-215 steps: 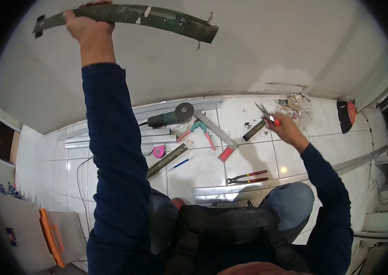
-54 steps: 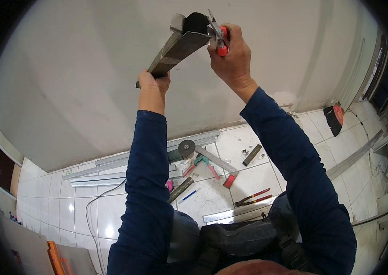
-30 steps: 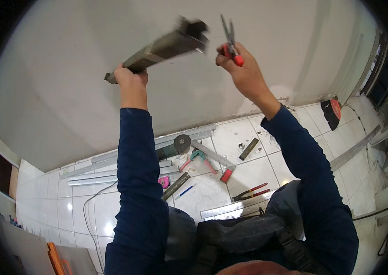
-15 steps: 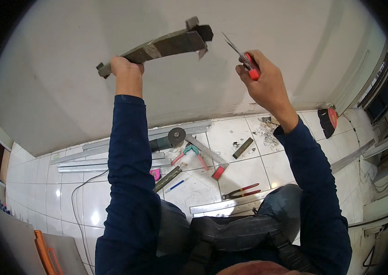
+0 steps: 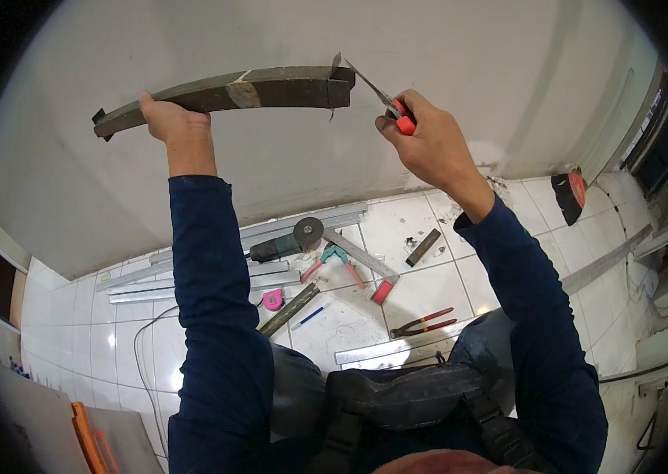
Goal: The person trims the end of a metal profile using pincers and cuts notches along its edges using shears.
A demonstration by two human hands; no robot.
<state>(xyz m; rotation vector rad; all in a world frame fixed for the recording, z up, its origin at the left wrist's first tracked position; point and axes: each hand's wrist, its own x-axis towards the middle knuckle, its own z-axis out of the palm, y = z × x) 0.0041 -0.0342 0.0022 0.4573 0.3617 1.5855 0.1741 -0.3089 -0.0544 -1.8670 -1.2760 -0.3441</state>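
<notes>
Dark metal channel is raised before the wall, its long axis roughly left to right. The left hand has its grip around the left part; the right hand, nearer the right end, holds red-handled snips, tips beside that end, contact unclear.

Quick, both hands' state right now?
Left hand: closed, holding the long dark metal channel.
Right hand: closed around the red-handled snips.

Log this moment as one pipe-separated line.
left hand: gripping long dark channel | right hand: holding red-handled snips, tips near channel's end, contact unclear | tile floor: angle grinder, pink tape measure, blue pen, pincers
</notes>
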